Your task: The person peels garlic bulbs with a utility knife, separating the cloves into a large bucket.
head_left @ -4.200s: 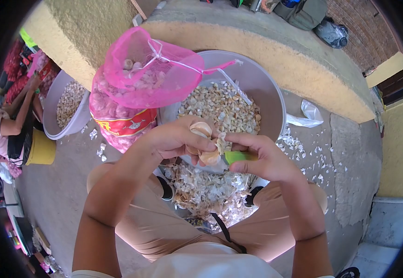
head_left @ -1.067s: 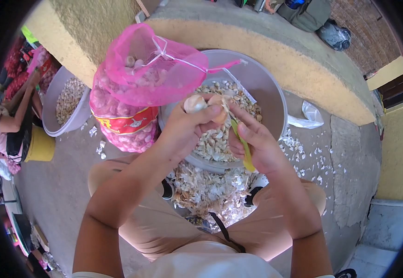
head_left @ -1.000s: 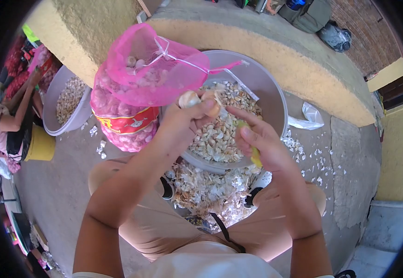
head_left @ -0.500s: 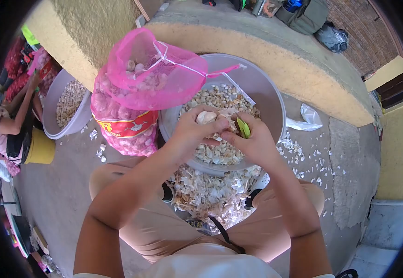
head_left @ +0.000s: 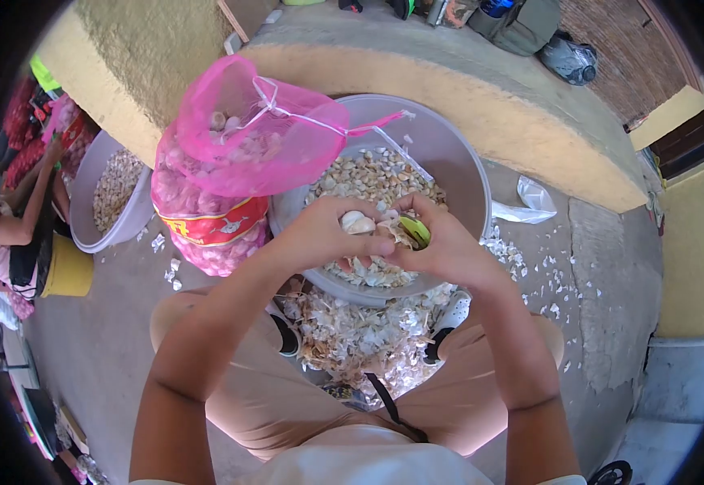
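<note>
My left hand (head_left: 319, 234) is closed around a partly split garlic bulb (head_left: 357, 222), its pale cloves showing between thumb and fingers. A yellow-green tool (head_left: 415, 231), perhaps a small knife handle, sits in the grip of my right hand (head_left: 442, 242); any blade is hidden. My right fingertips meet the garlic and its papery skin beside the left thumb. Both hands are over a large grey basin (head_left: 471, 174) holding many loose garlic cloves (head_left: 380, 178). Left of it stands a pink mesh bag (head_left: 222, 174) full of garlic bulbs, its loose top overlapping the basin's rim.
Garlic skins (head_left: 352, 327) pile up between my feet below the basin. Beyond the bag, another person (head_left: 20, 222) sits by a second basin (head_left: 85, 214) and a yellow bucket (head_left: 69, 267). A raised concrete ledge (head_left: 441, 109) curves behind. White plastic (head_left: 530, 204) lies at right.
The garlic in my left hand has opened further, with separate cloves now showing. My right hand has turned the green tool slightly. The whole view has shifted a little.
</note>
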Demonstrator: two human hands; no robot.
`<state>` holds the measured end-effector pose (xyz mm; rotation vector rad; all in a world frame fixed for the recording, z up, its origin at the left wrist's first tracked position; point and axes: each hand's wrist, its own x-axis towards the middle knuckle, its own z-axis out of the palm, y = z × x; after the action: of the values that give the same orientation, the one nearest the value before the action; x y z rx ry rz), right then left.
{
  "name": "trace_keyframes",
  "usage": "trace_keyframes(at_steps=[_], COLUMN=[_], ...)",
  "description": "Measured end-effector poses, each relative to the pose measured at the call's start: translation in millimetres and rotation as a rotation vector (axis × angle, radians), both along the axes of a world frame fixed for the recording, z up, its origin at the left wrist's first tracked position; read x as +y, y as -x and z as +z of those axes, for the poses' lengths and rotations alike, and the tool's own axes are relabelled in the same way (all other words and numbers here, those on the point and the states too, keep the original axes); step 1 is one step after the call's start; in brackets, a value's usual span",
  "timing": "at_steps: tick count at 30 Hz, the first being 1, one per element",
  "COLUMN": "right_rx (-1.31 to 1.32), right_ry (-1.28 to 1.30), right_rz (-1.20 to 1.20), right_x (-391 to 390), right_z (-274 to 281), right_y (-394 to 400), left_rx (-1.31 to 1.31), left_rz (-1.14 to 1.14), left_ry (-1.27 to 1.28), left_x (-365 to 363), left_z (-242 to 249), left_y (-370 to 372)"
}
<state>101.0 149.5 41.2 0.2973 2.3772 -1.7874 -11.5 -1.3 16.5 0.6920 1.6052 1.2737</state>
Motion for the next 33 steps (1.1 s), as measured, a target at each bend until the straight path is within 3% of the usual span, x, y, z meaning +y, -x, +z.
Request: trace_keyframes(at_steps=[4, 7, 10, 16, 19, 22, 25, 30, 33], right_rx=[0.036, 0.117, 0.150, -0.041, -0.098, -0.081, -0.006, 0.006, 0.116], right_ry=[-0.092, -0.094, -0.090, -0.106, -0.082, 0.029, 0.231, 0.595, 0.478], right_rz=[0.012, -0.060, -0.109, 0.071, 0.127, 0.168, 0.201, 0.141, 0.200], right_x=[-3, -3, -5, -11, -14, -16, -17, -16, -12], right_z=[-10, -16, -23, -9, -5, 2, -1, 8, 4], right_y=[-1, 1, 1, -4, -9, -12, -14, -18, -19], left_rx=[-0.013, -0.206, -0.180, 0.642, 0.533, 0.194, 0.201, -0.159, -0.307], left_rz=[0.078, 0.217, 0.234, -0.173, -0.251, -0.348, -0.427, -0.217, -0.156], left_ry=[-0.019, -0.137, -0.165, -0.027, -0.032, 0.132, -0.009, -0.106, -0.200], left_x=[3, 4, 5, -7, -11, -13, -16, -19, -19], left_z=[-7, -12, -12, 5, 8, 21, 19, 13, 1], left_y=[-5, -8, -8, 4, 4, 5, 8, -3, -6])
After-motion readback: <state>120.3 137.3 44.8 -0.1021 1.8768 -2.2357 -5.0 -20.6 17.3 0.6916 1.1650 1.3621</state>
